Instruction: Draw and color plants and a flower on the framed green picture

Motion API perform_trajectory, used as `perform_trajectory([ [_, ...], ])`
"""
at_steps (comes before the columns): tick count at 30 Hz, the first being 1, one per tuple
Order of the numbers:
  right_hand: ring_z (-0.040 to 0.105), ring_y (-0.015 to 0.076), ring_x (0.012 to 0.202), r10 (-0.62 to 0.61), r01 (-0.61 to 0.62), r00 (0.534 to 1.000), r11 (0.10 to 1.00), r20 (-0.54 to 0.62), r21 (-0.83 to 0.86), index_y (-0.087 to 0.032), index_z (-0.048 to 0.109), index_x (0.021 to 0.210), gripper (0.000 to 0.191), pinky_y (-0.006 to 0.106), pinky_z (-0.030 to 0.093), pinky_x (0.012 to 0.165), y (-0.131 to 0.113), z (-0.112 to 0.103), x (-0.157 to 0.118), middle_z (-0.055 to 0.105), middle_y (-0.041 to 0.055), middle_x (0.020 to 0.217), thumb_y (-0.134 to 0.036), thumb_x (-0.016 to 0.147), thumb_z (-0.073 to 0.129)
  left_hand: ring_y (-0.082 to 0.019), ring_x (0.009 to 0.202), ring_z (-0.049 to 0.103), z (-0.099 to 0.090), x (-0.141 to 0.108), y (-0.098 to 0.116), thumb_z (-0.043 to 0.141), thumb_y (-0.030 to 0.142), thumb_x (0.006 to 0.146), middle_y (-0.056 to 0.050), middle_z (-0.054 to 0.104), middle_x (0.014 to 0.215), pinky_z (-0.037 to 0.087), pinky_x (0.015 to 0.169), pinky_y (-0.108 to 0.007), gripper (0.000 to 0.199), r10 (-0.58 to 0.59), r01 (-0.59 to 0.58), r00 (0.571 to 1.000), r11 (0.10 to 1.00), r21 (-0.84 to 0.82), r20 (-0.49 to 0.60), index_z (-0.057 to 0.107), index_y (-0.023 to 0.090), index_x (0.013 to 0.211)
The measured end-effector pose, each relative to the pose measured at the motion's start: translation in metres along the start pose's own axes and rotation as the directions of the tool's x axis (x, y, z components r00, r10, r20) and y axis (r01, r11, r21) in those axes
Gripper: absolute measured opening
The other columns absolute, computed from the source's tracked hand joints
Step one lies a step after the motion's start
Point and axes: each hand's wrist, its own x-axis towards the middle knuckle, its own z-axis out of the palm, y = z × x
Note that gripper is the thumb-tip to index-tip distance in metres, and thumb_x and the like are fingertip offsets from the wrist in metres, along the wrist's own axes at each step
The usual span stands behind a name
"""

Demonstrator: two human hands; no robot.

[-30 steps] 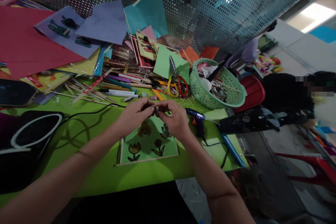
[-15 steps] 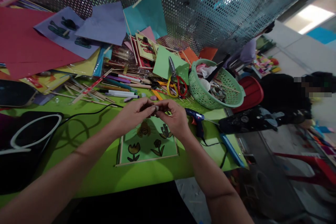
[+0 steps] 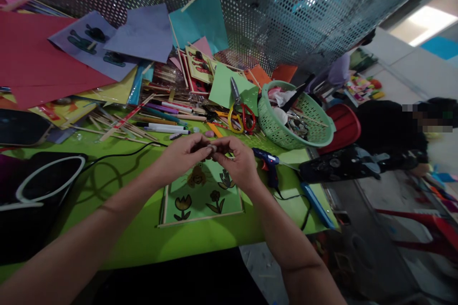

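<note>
Above the far edge of a framed green card [image 3: 200, 204], my left hand [image 3: 188, 152] and my right hand [image 3: 236, 159] meet at the fingertips. Between them both pinch a small greyish pebble-like piece [image 3: 213, 148], mostly covered by the fingers. Drawn flowers and a figure decorate the card, which lies flat with thin wooden sticks along its edges; my hands hide its upper part. Right of my right hand lies a dark blue glue gun [image 3: 266, 159]. A pinkish pebble [image 3: 209, 134] rests just beyond my fingers.
Scissors [image 3: 240, 109] lie beyond my hands, beside a green basket [image 3: 286, 136] of odds and ends. Markers [image 3: 166, 127], sticks and coloured paper [image 3: 143, 33] crowd the back left. A black cable [image 3: 121, 154] crosses the left side. A person in black [image 3: 386, 128] is at right.
My fingers have shifted very slightly around the small piece, which stays pinched between both hands. The view has moved a little; nothing else has visibly changed.
</note>
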Motion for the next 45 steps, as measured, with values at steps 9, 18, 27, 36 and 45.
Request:
perform_trajectory([
  [9, 0.072, 0.0168, 0.083, -0.034, 0.034, 0.999, 0.999, -0.02, 0.021, -0.023, 0.079, 0.106, 0.015, 0.029, 0.058, 0.079, 0.0003, 0.0012, -0.0005, 0.079, 0.0016, 0.095, -0.02, 0.092, 0.075, -0.021, 0.074, 0.055, 0.0034, -0.0031, -0.001, 0.054, 0.047, 0.094, -0.001, 0.064, 0.079, 0.038, 0.068, -0.033, 0.027, 0.023, -0.012, 0.998, 0.984, 0.175, -0.064, 0.06, 0.022, 0.084],
  [18, 0.072, 0.0173, 0.082, 0.0, 0.0, 1.0, 1.0, -0.022, 0.018, -0.024, 0.079, 0.105, 0.014, 0.031, 0.059, 0.08, -0.0002, 0.0004, -0.0001, 0.079, 0.0015, 0.094, -0.022, 0.092, 0.074, -0.022, 0.082, 0.06, -0.0002, -0.001, 0.0018, 0.054, 0.049, 0.093, -0.004, 0.067, 0.085, 0.046, 0.076, -0.035, 0.029, 0.005, -0.004, 1.0, 0.995, 0.101, -0.01, 0.063, 0.022, 0.087],
  [27, 0.075, 0.0202, 0.09, -0.094, 0.093, 0.996, 0.99, -0.002, -0.104, -0.024, 0.078, 0.107, 0.018, 0.032, 0.06, 0.083, -0.0039, 0.0014, -0.0018, 0.081, 0.0039, 0.098, -0.017, 0.093, 0.07, -0.023, 0.084, 0.062, -0.0002, 0.0005, 0.0002, 0.058, 0.05, 0.088, -0.006, 0.069, 0.088, 0.049, 0.078, -0.036, 0.031, -0.022, 0.022, 1.0, 1.0, -0.008, -0.001, 0.066, 0.02, 0.089],
  [36, 0.074, 0.0196, 0.087, -0.08, 0.077, 0.996, 0.992, -0.025, -0.096, -0.024, 0.078, 0.105, 0.013, 0.032, 0.06, 0.082, -0.0039, 0.0034, -0.0017, 0.08, 0.0037, 0.097, -0.02, 0.094, 0.071, -0.023, 0.086, 0.064, 0.0062, -0.0012, -0.0007, 0.057, 0.042, 0.089, -0.005, 0.071, 0.09, 0.053, 0.084, -0.036, 0.024, -0.006, 0.01, 0.996, 0.999, 0.046, -0.086, 0.068, 0.021, 0.092],
  [45, 0.073, 0.0182, 0.082, 0.011, -0.01, 0.999, 1.0, -0.051, 0.021, -0.024, 0.079, 0.104, 0.014, 0.032, 0.06, 0.079, 0.0009, 0.0045, -0.0009, 0.08, 0.0022, 0.094, -0.028, 0.092, 0.077, -0.021, 0.083, 0.063, 0.0049, 0.0005, -0.004, 0.059, 0.047, 0.091, -0.004, 0.071, 0.089, 0.052, 0.079, -0.036, 0.028, -0.017, 0.015, 0.999, 0.998, -0.057, -0.039, 0.067, 0.02, 0.092],
])
